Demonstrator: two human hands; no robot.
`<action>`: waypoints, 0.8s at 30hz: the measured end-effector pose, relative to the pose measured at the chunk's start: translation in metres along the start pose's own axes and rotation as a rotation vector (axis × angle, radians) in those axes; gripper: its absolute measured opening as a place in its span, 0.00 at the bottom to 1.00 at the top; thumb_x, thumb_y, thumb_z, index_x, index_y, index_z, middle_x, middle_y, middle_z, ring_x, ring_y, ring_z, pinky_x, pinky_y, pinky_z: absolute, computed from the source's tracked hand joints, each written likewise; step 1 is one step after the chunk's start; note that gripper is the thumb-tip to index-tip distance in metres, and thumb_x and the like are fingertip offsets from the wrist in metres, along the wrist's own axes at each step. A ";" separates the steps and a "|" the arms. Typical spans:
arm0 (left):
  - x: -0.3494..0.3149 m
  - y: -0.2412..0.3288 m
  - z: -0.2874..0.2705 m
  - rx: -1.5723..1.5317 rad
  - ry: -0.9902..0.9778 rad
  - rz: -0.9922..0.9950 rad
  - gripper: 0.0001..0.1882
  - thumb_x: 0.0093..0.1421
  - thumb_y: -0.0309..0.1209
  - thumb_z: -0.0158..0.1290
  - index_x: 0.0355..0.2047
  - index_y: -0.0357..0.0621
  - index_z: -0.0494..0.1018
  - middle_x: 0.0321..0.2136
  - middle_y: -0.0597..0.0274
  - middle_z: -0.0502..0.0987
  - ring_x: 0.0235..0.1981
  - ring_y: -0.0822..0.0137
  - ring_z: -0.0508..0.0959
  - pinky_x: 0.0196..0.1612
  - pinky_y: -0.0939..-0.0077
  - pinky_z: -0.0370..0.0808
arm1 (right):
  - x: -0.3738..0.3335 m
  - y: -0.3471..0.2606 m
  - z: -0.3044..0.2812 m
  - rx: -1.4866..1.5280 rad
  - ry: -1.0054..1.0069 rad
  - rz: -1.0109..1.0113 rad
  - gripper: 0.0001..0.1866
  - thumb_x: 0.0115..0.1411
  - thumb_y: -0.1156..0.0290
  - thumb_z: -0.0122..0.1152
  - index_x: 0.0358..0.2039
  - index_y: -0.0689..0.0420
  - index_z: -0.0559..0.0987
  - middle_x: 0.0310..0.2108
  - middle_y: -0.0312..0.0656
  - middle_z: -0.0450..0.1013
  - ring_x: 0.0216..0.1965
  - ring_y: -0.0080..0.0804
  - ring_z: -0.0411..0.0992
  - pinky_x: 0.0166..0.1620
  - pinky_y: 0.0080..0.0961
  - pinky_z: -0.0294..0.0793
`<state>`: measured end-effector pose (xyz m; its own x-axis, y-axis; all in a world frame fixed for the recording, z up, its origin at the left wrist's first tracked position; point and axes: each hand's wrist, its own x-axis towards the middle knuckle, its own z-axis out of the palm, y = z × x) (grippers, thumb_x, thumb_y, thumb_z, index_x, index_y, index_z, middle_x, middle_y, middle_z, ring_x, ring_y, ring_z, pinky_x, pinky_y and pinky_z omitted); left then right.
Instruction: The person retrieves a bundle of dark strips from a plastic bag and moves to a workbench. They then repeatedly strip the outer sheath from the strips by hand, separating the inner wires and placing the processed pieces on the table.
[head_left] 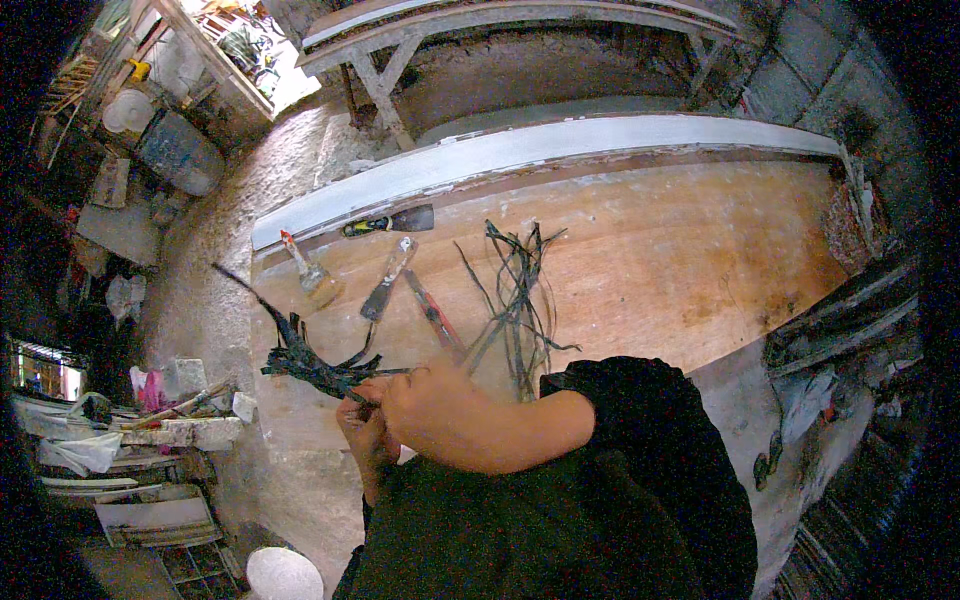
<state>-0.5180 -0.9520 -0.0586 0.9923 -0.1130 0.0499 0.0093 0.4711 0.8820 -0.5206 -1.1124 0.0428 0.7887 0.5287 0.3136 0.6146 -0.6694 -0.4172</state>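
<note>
A bundle of dark, shredded strips (305, 362) sticks out to the left of my hands, over the board's near left part. My left hand (368, 437) is closed around its lower end, from below. My right hand (425, 398) lies against the left one with its fingers pinched on the bundle; part of its grip is hidden. One long strand trails up and left from the bundle. Beyond my right forearm, a loose heap of similar thin dark strips (517, 295) lies on the wooden board (660, 260).
On the board lie a paintbrush (312, 277), a yellow-and-black-handled putty knife (385, 222), a second scraper (388, 285) and a red-and-grey tool (433, 311). A long white-coated plank (560, 142) runs along its far edge. A blue barrel (180, 152) stands at far left, a white bucket (284, 574) at lower left.
</note>
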 end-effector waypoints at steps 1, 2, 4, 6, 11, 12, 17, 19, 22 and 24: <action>-0.001 -0.002 -0.003 0.015 -0.006 -0.010 0.08 0.42 0.21 0.51 0.26 0.36 0.69 0.27 0.58 0.72 0.28 0.69 0.72 0.32 0.77 0.69 | -0.001 0.000 0.000 0.025 0.027 -0.021 0.07 0.43 0.69 0.51 0.24 0.56 0.75 0.24 0.39 0.70 0.21 0.35 0.71 0.17 0.32 0.66; -0.001 -0.004 -0.006 0.030 -0.014 -0.018 0.08 0.42 0.20 0.51 0.26 0.35 0.69 0.27 0.58 0.72 0.28 0.69 0.72 0.32 0.77 0.69 | -0.001 0.000 0.000 -0.008 -0.022 -0.017 0.08 0.44 0.69 0.51 0.25 0.57 0.75 0.25 0.39 0.70 0.22 0.35 0.71 0.18 0.32 0.66; -0.001 -0.002 -0.009 0.067 -0.007 -0.046 0.08 0.41 0.20 0.51 0.26 0.35 0.69 0.27 0.58 0.72 0.28 0.68 0.72 0.32 0.78 0.69 | -0.004 -0.002 0.002 -0.073 -0.119 -0.011 0.09 0.44 0.69 0.50 0.26 0.57 0.75 0.26 0.40 0.70 0.22 0.35 0.71 0.18 0.32 0.67; -0.004 0.007 0.004 0.104 0.024 -0.092 0.07 0.41 0.19 0.52 0.24 0.34 0.69 0.26 0.58 0.72 0.28 0.68 0.71 0.33 0.78 0.69 | -0.009 -0.003 -0.002 -0.187 -0.020 -0.061 0.11 0.45 0.70 0.50 0.30 0.59 0.72 0.18 0.38 0.67 0.19 0.30 0.69 0.18 0.27 0.63; -0.007 0.011 0.015 0.087 0.029 -0.078 0.04 0.43 0.19 0.52 0.22 0.36 0.70 0.24 0.62 0.72 0.27 0.71 0.71 0.33 0.80 0.68 | -0.019 0.001 -0.008 -0.173 0.068 -0.088 0.14 0.44 0.71 0.49 0.33 0.61 0.70 0.15 0.37 0.65 0.17 0.29 0.68 0.18 0.25 0.63; -0.008 0.011 0.014 0.093 0.028 -0.096 0.03 0.44 0.19 0.53 0.22 0.36 0.70 0.24 0.63 0.72 0.27 0.72 0.71 0.33 0.80 0.68 | -0.019 0.006 -0.006 -0.150 0.066 -0.074 0.13 0.43 0.71 0.49 0.33 0.61 0.70 0.15 0.37 0.64 0.17 0.29 0.68 0.18 0.25 0.63; 0.004 0.011 0.029 0.464 -0.053 -0.056 0.05 0.46 0.24 0.54 0.25 0.37 0.71 0.24 0.65 0.72 0.26 0.76 0.69 0.31 0.84 0.65 | -0.027 0.026 0.001 -0.126 -0.035 0.017 0.13 0.46 0.70 0.48 0.34 0.58 0.71 0.21 0.40 0.68 0.21 0.34 0.70 0.23 0.29 0.68; 0.007 0.012 0.032 0.608 -0.090 -0.068 0.05 0.47 0.24 0.54 0.26 0.37 0.72 0.25 0.65 0.72 0.26 0.76 0.69 0.30 0.84 0.65 | -0.030 0.028 0.001 -0.155 -0.008 0.018 0.12 0.46 0.70 0.48 0.32 0.59 0.72 0.20 0.40 0.67 0.21 0.34 0.70 0.23 0.29 0.68; 0.008 0.010 0.026 0.653 -0.114 -0.090 0.06 0.46 0.24 0.54 0.27 0.37 0.72 0.25 0.65 0.73 0.26 0.76 0.69 0.31 0.83 0.65 | -0.030 0.019 -0.003 -0.343 0.032 -0.025 0.08 0.42 0.71 0.50 0.26 0.58 0.70 0.18 0.36 0.65 0.20 0.28 0.68 0.22 0.24 0.64; 0.008 0.010 0.028 0.607 -0.084 -0.073 0.07 0.46 0.23 0.54 0.27 0.37 0.72 0.25 0.65 0.72 0.27 0.76 0.69 0.32 0.83 0.66 | -0.030 0.014 -0.012 -0.338 0.023 -0.058 0.08 0.42 0.71 0.50 0.25 0.57 0.70 0.18 0.36 0.65 0.20 0.27 0.68 0.22 0.23 0.64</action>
<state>-0.5134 -0.9726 -0.0366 0.9785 -0.2063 -0.0060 -0.0192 -0.1199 0.9926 -0.5359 -1.1439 0.0381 0.7499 0.5621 0.3489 0.6245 -0.7755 -0.0927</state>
